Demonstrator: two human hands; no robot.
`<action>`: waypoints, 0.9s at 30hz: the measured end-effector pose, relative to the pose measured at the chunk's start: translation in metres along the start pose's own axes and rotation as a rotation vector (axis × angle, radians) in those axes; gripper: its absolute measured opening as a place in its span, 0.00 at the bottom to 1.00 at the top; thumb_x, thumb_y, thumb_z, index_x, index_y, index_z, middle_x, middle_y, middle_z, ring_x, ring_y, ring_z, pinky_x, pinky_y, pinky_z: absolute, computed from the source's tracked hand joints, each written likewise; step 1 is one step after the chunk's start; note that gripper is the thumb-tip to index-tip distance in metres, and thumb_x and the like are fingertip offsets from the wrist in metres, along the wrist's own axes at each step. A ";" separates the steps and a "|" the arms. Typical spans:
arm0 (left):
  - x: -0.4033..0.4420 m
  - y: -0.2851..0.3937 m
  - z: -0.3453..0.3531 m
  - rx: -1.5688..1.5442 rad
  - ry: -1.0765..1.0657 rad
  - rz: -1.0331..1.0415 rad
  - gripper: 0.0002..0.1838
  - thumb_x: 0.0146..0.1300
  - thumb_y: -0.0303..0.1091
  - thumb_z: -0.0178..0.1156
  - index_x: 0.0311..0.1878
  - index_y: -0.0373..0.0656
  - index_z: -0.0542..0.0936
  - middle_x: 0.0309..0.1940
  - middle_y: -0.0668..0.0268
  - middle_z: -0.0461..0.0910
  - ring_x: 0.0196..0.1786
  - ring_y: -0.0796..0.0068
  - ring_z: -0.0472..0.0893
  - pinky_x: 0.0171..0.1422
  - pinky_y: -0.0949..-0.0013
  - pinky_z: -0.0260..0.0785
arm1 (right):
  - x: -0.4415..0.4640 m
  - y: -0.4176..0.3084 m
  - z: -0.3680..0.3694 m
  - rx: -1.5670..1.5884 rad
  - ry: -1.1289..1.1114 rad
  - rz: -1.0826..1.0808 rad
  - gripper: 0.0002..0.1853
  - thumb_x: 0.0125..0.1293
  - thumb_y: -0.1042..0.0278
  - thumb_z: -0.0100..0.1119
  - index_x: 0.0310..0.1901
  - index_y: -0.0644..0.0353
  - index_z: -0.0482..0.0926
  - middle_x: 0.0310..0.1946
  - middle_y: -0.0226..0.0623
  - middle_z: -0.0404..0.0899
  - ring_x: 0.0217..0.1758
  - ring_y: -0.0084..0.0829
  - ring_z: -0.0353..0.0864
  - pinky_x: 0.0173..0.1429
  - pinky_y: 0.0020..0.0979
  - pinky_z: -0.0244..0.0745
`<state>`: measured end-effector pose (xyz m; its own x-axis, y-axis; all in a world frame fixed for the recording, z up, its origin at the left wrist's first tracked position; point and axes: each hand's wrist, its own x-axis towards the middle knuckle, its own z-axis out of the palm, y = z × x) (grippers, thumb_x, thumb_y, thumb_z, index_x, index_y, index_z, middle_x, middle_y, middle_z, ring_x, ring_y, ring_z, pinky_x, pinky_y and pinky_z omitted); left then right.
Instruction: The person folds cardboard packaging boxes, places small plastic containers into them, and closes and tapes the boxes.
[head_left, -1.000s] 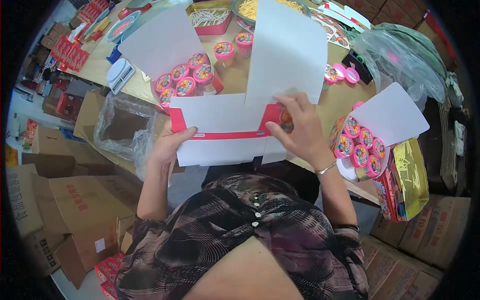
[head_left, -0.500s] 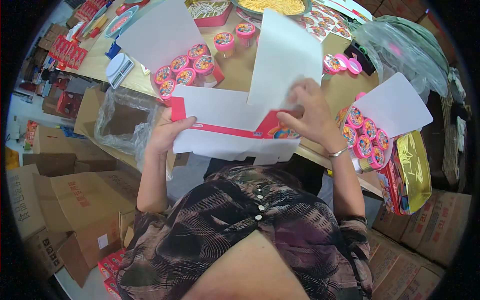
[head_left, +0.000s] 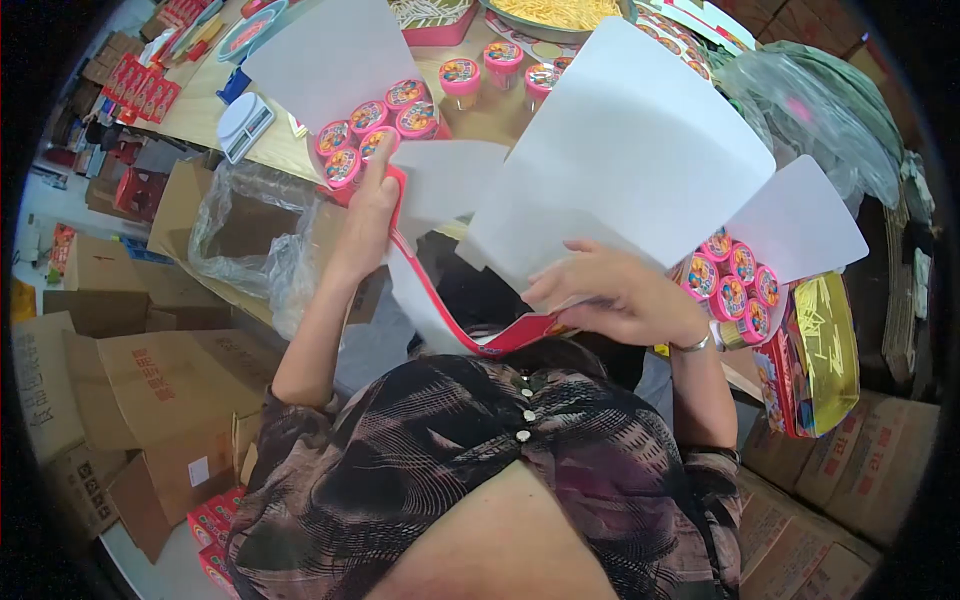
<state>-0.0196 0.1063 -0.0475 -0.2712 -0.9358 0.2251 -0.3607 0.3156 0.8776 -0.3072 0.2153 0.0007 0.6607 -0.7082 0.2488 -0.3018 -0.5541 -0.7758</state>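
A white box with red edges (head_left: 620,150) is held over my lap, its walls bowed apart and its large white flap raised. My left hand (head_left: 365,220) grips its left red edge, fingers wrapped round the card. My right hand (head_left: 620,295) pinches the box's right corner, thumb and fingers pressed on the card. Beyond my left hand, several pink-lidded jars (head_left: 368,116) sit in a box with a raised white lid (head_left: 335,60). More jars (head_left: 732,295) fill another box at the right. Some single jars (head_left: 460,78) stand on the table.
A white scale (head_left: 243,125) lies at the table's left. A basin of yellow sticks (head_left: 555,12) is at the back, a yellow tray (head_left: 828,350) at the right. Clear plastic bags (head_left: 800,110) lie behind. Cardboard cartons (head_left: 180,400) stand on the floor at left.
The flat-looking box has been bent open, leaving a gap between its walls. My left hand has risen and moved right with its edge; my right hand has moved down along the corner.
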 end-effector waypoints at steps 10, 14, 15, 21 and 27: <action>0.023 0.022 0.003 -0.498 -0.392 -0.025 0.37 0.74 0.57 0.34 0.74 0.37 0.56 0.71 0.53 0.60 0.71 0.61 0.62 0.74 0.62 0.52 | 0.024 -0.006 -0.007 0.282 0.187 0.064 0.09 0.56 0.80 0.62 0.39 0.61 0.82 0.37 0.34 0.84 0.36 0.32 0.77 0.51 0.32 0.68; 0.025 0.008 -0.005 -0.738 -0.431 0.003 0.39 0.73 0.62 0.31 0.73 0.38 0.57 0.66 0.52 0.67 0.67 0.67 0.67 0.72 0.67 0.55 | 0.020 -0.007 0.002 0.279 0.169 -0.112 0.10 0.58 0.80 0.60 0.42 0.62 0.81 0.32 0.33 0.81 0.27 0.27 0.72 0.37 0.24 0.67; 0.026 0.010 -0.009 -0.787 -0.451 -0.012 0.38 0.74 0.60 0.31 0.73 0.37 0.58 0.67 0.53 0.66 0.67 0.66 0.67 0.73 0.66 0.54 | 0.018 -0.008 0.002 0.291 0.171 -0.056 0.10 0.57 0.81 0.61 0.41 0.62 0.82 0.32 0.33 0.81 0.28 0.28 0.73 0.38 0.24 0.68; 0.028 0.009 -0.022 -0.836 -0.453 -0.061 0.35 0.75 0.56 0.31 0.71 0.36 0.61 0.68 0.54 0.65 0.68 0.63 0.66 0.74 0.64 0.54 | 0.008 -0.018 -0.004 0.230 0.215 0.190 0.08 0.56 0.81 0.62 0.39 0.63 0.81 0.33 0.33 0.82 0.31 0.27 0.75 0.40 0.23 0.68; 0.033 0.005 -0.029 -0.695 -0.415 -0.039 0.39 0.72 0.62 0.34 0.72 0.37 0.60 0.64 0.52 0.70 0.63 0.66 0.72 0.70 0.66 0.60 | 0.001 -0.018 -0.003 0.145 0.399 0.368 0.06 0.60 0.79 0.61 0.39 0.62 0.81 0.30 0.29 0.81 0.28 0.21 0.72 0.35 0.19 0.65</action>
<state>-0.0045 0.0721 -0.0229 -0.6280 -0.7667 0.1331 0.2233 -0.0137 0.9747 -0.3036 0.2234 0.0165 0.2101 -0.9697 0.1250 -0.3467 -0.1934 -0.9178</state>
